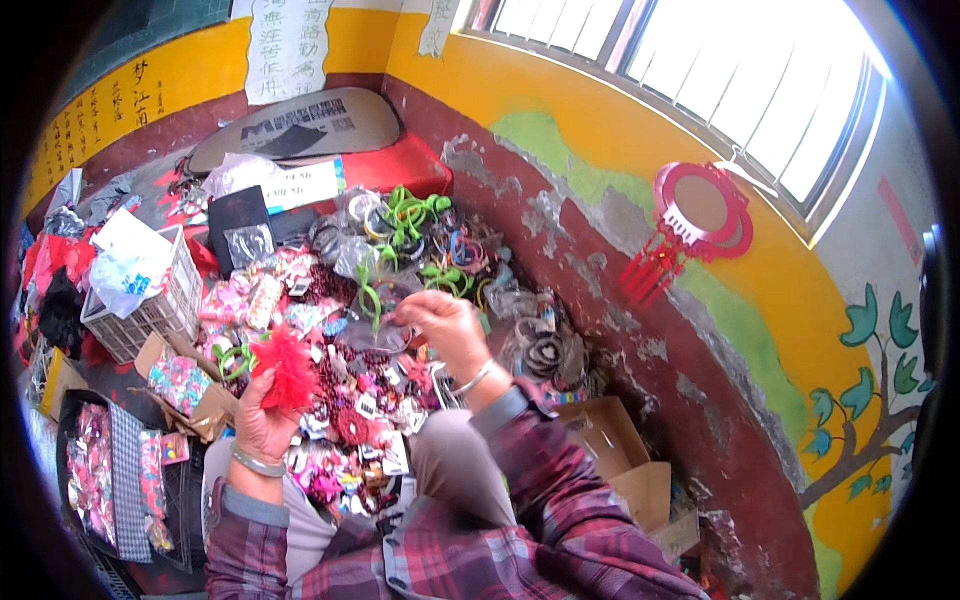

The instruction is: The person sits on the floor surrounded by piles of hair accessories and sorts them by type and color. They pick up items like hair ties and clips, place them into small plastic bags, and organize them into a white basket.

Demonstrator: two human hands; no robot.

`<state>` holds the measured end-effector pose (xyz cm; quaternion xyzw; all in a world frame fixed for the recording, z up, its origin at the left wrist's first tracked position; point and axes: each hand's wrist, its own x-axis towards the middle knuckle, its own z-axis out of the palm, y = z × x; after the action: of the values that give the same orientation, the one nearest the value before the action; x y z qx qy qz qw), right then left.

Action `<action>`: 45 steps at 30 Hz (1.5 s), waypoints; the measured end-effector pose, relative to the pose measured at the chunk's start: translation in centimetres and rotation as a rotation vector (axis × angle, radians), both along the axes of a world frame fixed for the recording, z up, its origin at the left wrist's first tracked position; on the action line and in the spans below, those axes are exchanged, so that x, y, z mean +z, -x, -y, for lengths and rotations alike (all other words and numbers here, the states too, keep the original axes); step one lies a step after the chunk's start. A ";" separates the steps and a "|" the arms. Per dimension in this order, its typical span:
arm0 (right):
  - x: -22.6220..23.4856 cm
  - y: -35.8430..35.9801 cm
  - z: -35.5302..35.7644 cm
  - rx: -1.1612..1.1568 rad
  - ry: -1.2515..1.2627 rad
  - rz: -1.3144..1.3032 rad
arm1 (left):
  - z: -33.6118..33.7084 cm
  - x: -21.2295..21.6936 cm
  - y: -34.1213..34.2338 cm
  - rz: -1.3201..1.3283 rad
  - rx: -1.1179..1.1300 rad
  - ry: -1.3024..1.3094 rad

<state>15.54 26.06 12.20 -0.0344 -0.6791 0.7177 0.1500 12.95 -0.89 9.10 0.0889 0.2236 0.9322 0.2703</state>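
My left hand (264,418) is closed around the base of a bright red fluffy, feathery ornament (286,368), which stands up out of the fingers. Farther off and to the right, my right hand (450,328) is raised with thumb and fingertips pinched together. Whatever lies between those fingertips is too small to make out. Just left of it shows a green headband (370,300). Beneath both hands spreads a heap of small hair accessories (375,400) in pink, dark red and white, some on cards.
A grey plastic crate (150,325) with a white bag on top stands at left. Nearby are a small cardboard box (190,390) of colourful packets and a black bin (85,470) of pink packets. An open cardboard box (610,440) sits by the right wall.
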 end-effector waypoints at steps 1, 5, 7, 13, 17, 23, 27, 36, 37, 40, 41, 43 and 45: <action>-0.4 1.3 1.4 0.010 -0.012 -0.039 | -0.1 0.7 0.7 -0.066 0.034 -0.030; -1.6 5.0 4.3 0.121 0.178 -0.031 | -1.5 3.6 3.6 -0.194 0.141 -0.149; -2.0 6.1 6.0 0.103 0.277 -0.005 | -0.8 2.6 5.6 -0.153 0.137 -0.188; -5.6 8.0 4.5 0.094 0.344 0.082 | -1.1 -1.7 8.7 -0.033 0.049 -0.176; -6.7 8.7 4.1 0.162 0.344 0.147 | -1.5 -2.4 9.1 0.033 -0.009 -0.096; -6.8 9.0 4.6 0.211 0.138 0.265 | -1.4 -2.4 9.4 -0.009 -0.071 -0.051; -7.6 9.2 5.1 0.214 0.038 0.228 | -1.6 -2.8 9.7 -0.003 -0.064 -0.033; -8.5 8.8 5.0 0.137 -0.302 0.127 | -1.4 -3.4 9.6 0.076 -0.152 0.064; -8.5 8.8 4.8 0.140 -0.341 0.121 | -1.4 -3.6 9.6 0.079 -0.157 0.087; -8.5 9.1 4.7 0.043 -0.443 0.004 | -1.3 -4.2 9.8 0.105 -0.183 0.061; -8.3 9.2 5.0 -0.062 -0.466 -0.100 | -1.5 -4.2 9.8 0.092 -0.128 0.072; -7.7 8.9 5.0 -0.181 -0.526 -0.210 | -2.0 -4.4 9.8 0.068 -0.013 0.093; -7.3 8.2 5.6 -0.008 -0.094 -0.068 | -2.6 -4.5 9.8 0.034 0.127 0.167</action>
<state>7.32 20.45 4.88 -0.0055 -0.7065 0.6852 0.1771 3.16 1.75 4.64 0.0357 0.3011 0.9270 0.2208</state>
